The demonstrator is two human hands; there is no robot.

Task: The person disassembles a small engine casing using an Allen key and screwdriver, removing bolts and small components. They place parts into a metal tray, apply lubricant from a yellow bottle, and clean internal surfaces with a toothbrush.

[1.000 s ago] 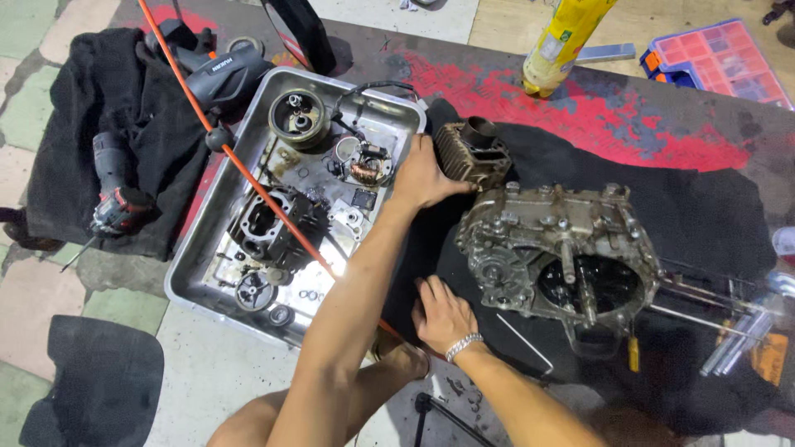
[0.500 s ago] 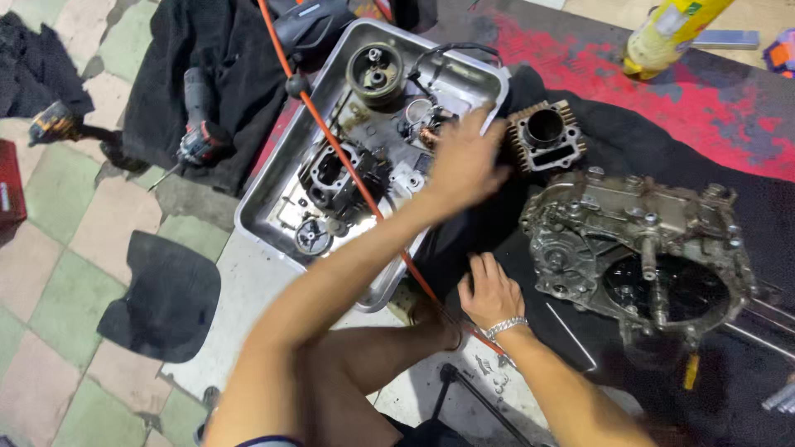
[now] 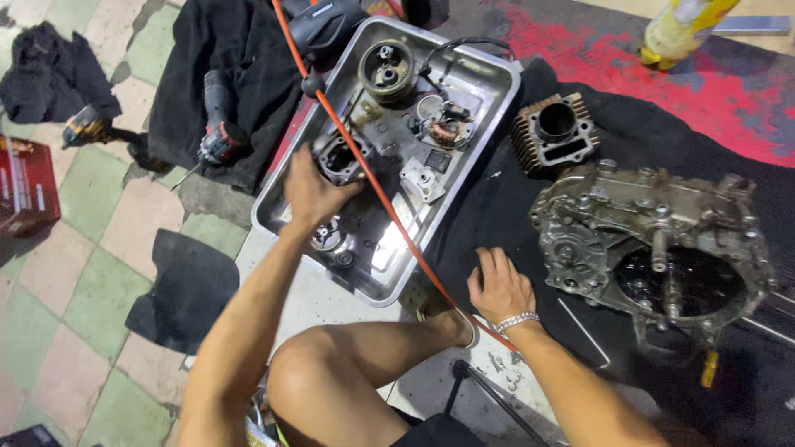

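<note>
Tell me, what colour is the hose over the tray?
Orange hose, clearest in the head view.

Yellow bottle [image 3: 683,29], cordless drill [image 3: 217,124], red box [image 3: 25,186].

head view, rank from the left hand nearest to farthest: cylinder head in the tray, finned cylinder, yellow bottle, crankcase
1. cylinder head, in the metal tray, right at the left hand and its fingers.
2. finned cylinder, on the black cloth to the right of the tray.
3. crankcase, further right on the cloth.
4. yellow bottle, at the top right edge.
</note>
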